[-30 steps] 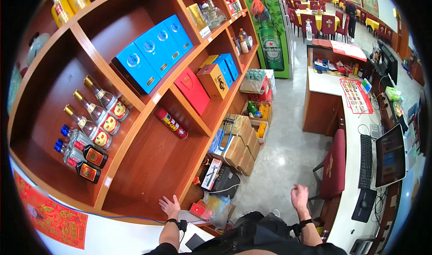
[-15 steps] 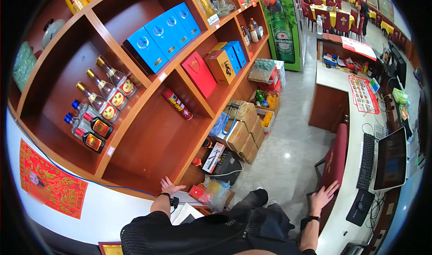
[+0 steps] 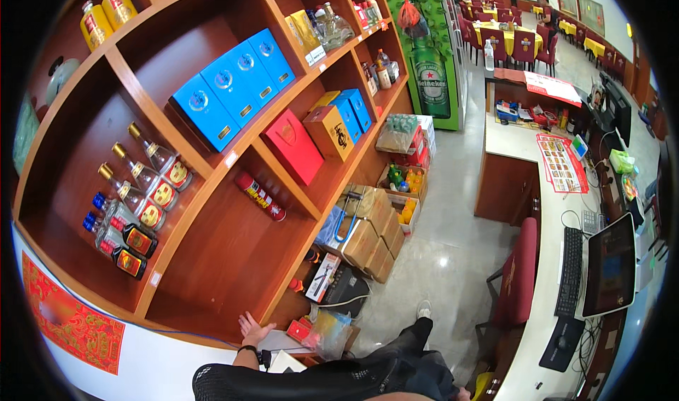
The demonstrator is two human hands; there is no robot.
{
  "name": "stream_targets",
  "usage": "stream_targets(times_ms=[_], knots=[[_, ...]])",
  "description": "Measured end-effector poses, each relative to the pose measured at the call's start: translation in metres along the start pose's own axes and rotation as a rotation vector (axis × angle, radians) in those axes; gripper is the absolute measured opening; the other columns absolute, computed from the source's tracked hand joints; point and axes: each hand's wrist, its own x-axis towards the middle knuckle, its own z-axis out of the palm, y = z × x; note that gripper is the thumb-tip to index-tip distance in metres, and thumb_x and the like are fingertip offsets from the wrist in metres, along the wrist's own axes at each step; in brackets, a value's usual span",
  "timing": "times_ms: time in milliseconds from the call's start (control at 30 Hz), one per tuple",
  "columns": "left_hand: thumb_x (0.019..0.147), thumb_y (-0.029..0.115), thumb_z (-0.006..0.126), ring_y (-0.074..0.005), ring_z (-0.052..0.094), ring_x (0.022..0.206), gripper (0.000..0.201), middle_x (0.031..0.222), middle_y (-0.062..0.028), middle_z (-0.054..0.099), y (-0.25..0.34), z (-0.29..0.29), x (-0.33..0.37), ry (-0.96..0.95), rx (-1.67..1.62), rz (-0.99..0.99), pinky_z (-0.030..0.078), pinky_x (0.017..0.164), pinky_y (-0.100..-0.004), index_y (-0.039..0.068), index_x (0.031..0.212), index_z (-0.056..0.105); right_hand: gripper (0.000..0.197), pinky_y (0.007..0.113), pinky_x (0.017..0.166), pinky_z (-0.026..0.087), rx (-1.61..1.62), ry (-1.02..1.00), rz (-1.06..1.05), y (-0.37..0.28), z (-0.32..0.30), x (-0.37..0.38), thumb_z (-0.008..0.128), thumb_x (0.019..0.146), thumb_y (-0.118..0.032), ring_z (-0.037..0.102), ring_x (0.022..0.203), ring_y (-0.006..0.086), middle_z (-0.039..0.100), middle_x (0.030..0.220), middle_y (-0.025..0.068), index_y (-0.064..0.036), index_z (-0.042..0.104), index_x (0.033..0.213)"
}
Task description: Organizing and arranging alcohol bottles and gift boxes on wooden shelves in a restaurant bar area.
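Observation:
My left hand [image 3: 252,330] has its fingers spread at the front edge of the wooden shelf unit [image 3: 216,281], by the lowest bay. It holds nothing, and a dark band circles the wrist. Only a small part of my right hand [image 3: 463,394] shows at the lower edge, close to my leg; its fingers are hidden. A red spray can [image 3: 260,196] lies tilted in the bay above my left hand. To its left, several liquor bottles [image 3: 147,201] stand in another bay. Blue boxes [image 3: 233,90] fill an upper bay, and a red gift bag [image 3: 293,146] sits below them.
A dark red chair [image 3: 520,274] stands at the long counter [image 3: 530,358] on my right, which carries a monitor [image 3: 610,266] and keyboard [image 3: 569,270]. Cardboard boxes [image 3: 371,238] are stacked on the floor below the shelves. A green drinks fridge [image 3: 428,68] stands farther back.
My right hand has left the chair back and dropped to the lower edge. My left hand stays by the shelf edge. The view has shifted, and one foot is now farther forward.

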Motion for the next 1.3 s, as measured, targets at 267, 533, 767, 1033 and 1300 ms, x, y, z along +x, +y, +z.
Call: stream_targets(times_ms=[267,533,767,1033,1300], knots=[[0.073,0.079,0.082,-0.0402,-0.011,0.168,0.151,0.181,-0.0240,-0.013,0.015,0.011,0.016,0.037,-0.090,-0.039,0.003,0.135,-0.0550,0.013,0.175,-0.007,0.032,0.052,0.063,0.058,0.097,0.043,-0.025,-0.098,-0.006,0.110,0.061,0.101,-0.030,0.073,0.072,0.0355,0.073,0.085,0.0195,-0.0013,0.071,0.096],[0.106,0.077,0.034,-0.0344,0.004,0.170,0.095,0.184,-0.0174,0.006,0.035,-0.002,0.025,0.202,-0.244,-0.167,0.007,0.136,-0.0540,0.013,0.175,0.020,0.025,0.044,0.053,0.056,-0.315,-0.028,-0.408,-0.339,0.163,0.107,0.060,0.095,-0.016,0.074,0.062,0.0305,0.074,0.071,0.0152,0.0054,0.072,0.088],[0.108,0.072,0.038,-0.0325,0.018,0.168,0.086,0.182,-0.0151,0.020,0.085,0.011,0.038,0.355,-0.066,-0.328,0.020,0.133,-0.0562,0.017,0.174,0.028,0.039,0.043,0.085,0.061,-0.613,-0.221,-0.824,-0.556,0.249,0.059,0.066,0.091,-0.017,0.078,0.088,0.0348,0.080,0.095,0.0210,0.0027,0.074,0.125],[0.111,0.053,0.052,-0.0356,0.051,0.149,0.056,0.160,-0.0128,0.059,0.149,0.064,0.076,1.089,0.038,-0.792,0.038,0.122,-0.0559,0.012,0.148,0.065,0.042,0.055,0.112,0.046,-0.683,1.064,-1.325,-0.638,0.089,-0.096,0.071,0.083,-0.011,0.057,0.127,0.0452,0.068,0.125,0.0244,0.0022,0.068,0.122],[0.109,0.054,0.060,-0.0330,0.058,0.144,0.057,0.156,-0.0161,0.062,0.148,0.078,0.098,1.139,0.140,-0.634,0.047,0.117,-0.0522,0.010,0.145,0.068,0.110,0.055,0.131,0.024,-0.862,1.185,-0.794,-0.562,0.061,-0.095,0.076,0.079,-0.020,0.028,0.159,0.0466,0.024,0.174,0.0311,-0.0002,0.022,0.173]])
